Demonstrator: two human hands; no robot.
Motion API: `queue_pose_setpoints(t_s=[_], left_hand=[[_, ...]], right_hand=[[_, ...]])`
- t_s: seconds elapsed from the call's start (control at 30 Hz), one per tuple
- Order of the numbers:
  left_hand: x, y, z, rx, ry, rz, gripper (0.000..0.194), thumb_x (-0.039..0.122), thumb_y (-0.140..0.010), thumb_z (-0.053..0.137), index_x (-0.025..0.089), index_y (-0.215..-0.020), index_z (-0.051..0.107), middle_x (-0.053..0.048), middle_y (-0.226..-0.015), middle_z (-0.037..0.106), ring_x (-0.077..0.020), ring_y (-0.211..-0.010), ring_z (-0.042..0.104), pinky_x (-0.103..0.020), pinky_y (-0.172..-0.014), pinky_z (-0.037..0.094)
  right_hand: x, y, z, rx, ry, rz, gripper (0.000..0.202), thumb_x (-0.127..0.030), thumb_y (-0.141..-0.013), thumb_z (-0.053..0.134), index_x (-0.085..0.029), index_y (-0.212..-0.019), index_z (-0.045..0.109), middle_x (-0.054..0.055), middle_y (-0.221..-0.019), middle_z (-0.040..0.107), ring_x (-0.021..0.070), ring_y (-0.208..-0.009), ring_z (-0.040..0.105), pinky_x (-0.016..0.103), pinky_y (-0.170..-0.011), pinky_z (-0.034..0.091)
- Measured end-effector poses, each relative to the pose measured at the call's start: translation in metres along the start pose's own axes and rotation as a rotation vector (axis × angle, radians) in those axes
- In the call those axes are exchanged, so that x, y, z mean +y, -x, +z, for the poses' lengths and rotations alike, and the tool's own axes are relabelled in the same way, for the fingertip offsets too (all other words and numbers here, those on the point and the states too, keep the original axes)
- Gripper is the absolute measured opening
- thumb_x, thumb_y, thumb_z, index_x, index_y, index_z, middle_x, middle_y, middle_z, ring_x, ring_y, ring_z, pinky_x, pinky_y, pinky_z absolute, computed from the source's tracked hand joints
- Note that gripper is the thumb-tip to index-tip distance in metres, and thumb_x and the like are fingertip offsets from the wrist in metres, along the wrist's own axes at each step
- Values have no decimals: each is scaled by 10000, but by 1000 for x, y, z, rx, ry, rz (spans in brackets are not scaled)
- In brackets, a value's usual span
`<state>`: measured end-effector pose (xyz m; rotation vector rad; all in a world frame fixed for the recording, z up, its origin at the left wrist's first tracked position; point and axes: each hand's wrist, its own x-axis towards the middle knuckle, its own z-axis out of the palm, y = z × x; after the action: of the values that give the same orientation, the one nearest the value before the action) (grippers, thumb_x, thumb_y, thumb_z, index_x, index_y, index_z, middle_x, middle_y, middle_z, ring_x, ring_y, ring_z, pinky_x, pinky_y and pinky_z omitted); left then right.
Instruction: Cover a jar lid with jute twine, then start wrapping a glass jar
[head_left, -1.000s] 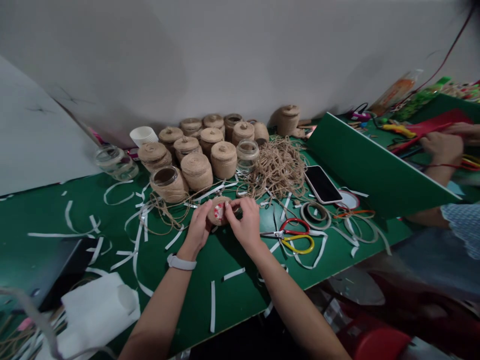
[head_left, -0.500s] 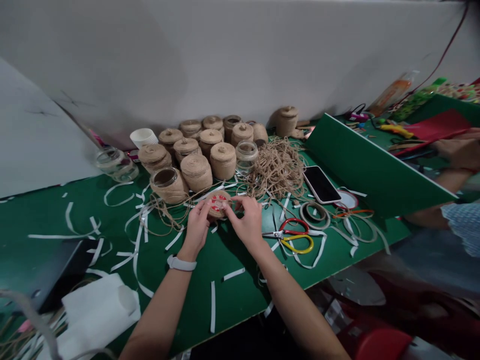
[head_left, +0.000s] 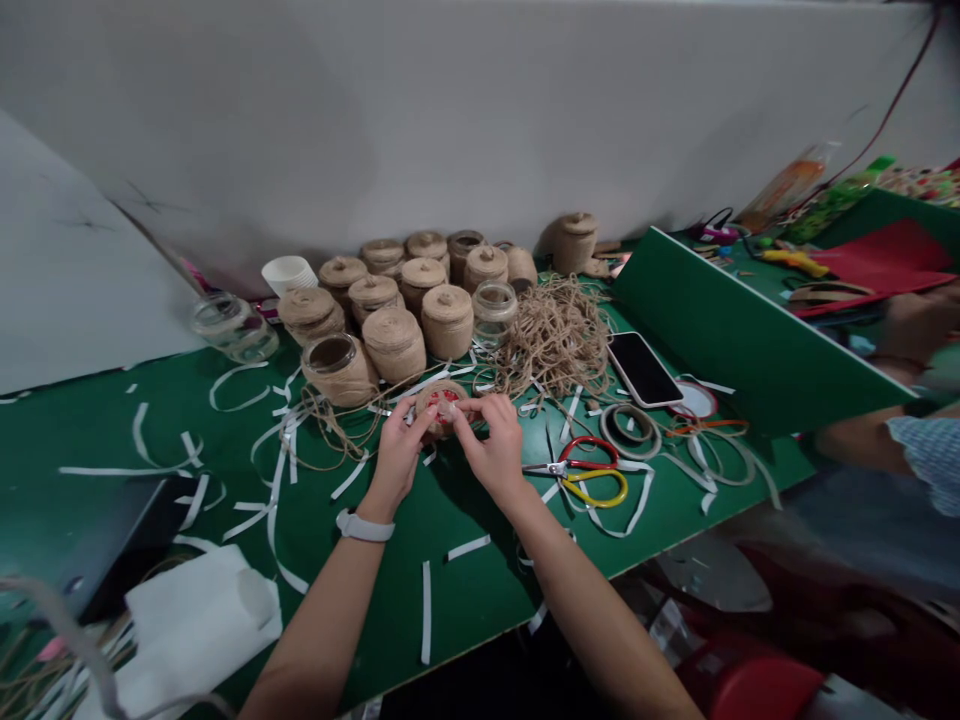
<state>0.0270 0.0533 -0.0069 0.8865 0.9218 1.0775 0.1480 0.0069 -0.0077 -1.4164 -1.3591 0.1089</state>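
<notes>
A round jar lid with a twine-wrapped rim and a red, white-marked centre is between my hands, low over the table's middle. My left hand closes on its left side, thumb and fingers at the edge. From the right, my right hand has its thumb and forefinger pinched together over the lid's face. Any twine end between those fingertips is too small to make out. Behind the lid stand an open twine-wrapped jar and a lidded wrapped jar.
A heap of loose twine lies behind my right hand. Scissors, a tape roll and a phone are to the right. White strips litter the green table. A green board leans near another person's arm.
My fingertips have come closer together over the lid's centre and cover more of the red. At the right, the other person's hand has moved slightly.
</notes>
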Motion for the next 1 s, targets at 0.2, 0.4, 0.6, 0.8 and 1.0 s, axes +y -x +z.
queue_pose_setpoints(t_s=[0.2, 0.4, 0.6, 0.8, 1.0], left_hand=[[0, 1, 0, -4, -19, -12, 304, 327, -675, 789, 183, -901, 646, -19, -865, 714, -156, -742, 667, -232, -634, 527], [1, 2, -1, -12, -19, -17, 300, 328, -677, 786, 188, -908, 657, -22, -881, 712, -156, -749, 665, -225, -628, 525], [1, 2, 1, -7, -29, -17, 312, 328, -665, 794, 179, -906, 665, -23, -860, 712, -150, -715, 656, -221, -613, 513], [0, 2, 0, -27, 3, -24, 322, 323, -658, 808, 174, -909, 672, -23, -873, 711, -141, -726, 653, -220, -636, 519], [-1, 1, -1, -41, 8, -41, 310, 401, -649, 809, 163, -762, 646, 1, -714, 677, -124, -620, 617, -220, -596, 507]], right_hand=[[1, 0, 1, -35, 46, 66, 213, -370, -936, 544, -206, -841, 642, 23, -768, 642, 176, -786, 554, 325, -750, 405], [3, 1, 1, -30, 58, 72, 203, -356, -936, 545, -202, -842, 638, 25, -768, 637, 180, -785, 551, 329, -755, 406], [4, 1, 2, -16, 40, 108, 208, -361, -942, 530, -204, -837, 617, 26, -791, 635, 173, -785, 556, 324, -751, 413], [4, 1, 2, -19, 26, 104, 189, -343, -942, 534, -200, -843, 609, 28, -798, 630, 174, -787, 555, 325, -758, 426], [4, 2, 2, -34, 4, 113, 185, -341, -939, 530, -206, -849, 620, 36, -814, 636, 181, -804, 555, 328, -763, 444]])
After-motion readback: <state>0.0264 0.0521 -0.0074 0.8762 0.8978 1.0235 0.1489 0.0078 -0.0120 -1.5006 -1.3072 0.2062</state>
